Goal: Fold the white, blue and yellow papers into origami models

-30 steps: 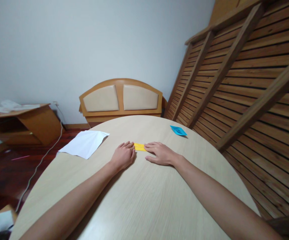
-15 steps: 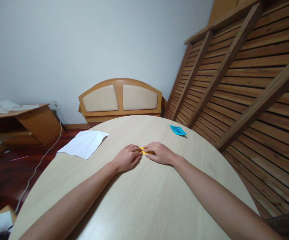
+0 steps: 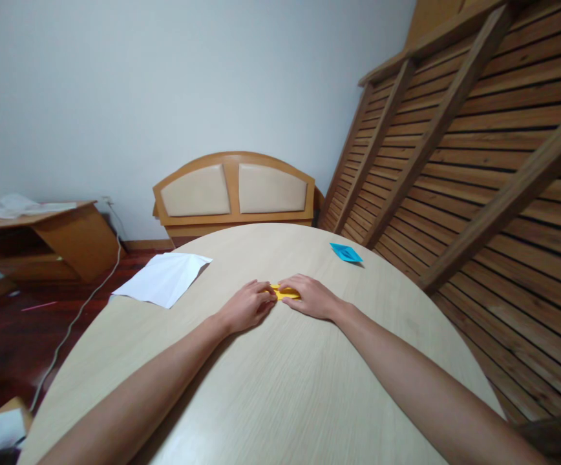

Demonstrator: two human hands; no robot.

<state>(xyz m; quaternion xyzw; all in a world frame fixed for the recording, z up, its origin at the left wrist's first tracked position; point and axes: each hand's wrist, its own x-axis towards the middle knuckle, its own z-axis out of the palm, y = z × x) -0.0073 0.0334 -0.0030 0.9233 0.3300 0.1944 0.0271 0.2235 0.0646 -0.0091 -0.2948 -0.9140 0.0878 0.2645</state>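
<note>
Fingertips of both hands met over a small folded piece of yellow paper (image 3: 285, 293), which lay flat on the round pale wood-grain table (image 3: 280, 381) a little beyond its middle. Our left hand (image 3: 247, 306) came in from seven o'clock and our right hand (image 3: 311, 297) from five o'clock, each curled palm-down with fingers pressing on the paper, so that only a narrow yellow strip showed between them; we could not tell whether either hand pinched an edge. We judged the step to be creasing a fold flat. The next move, as we judged it, called for firm, even pressure along the crease without letting the layers slip. A white paper sheet (image 3: 164, 278) lay at ten o'clock of the hands, and a small blue folded paper shape (image 3: 346, 252) at two o'clock.
</note>
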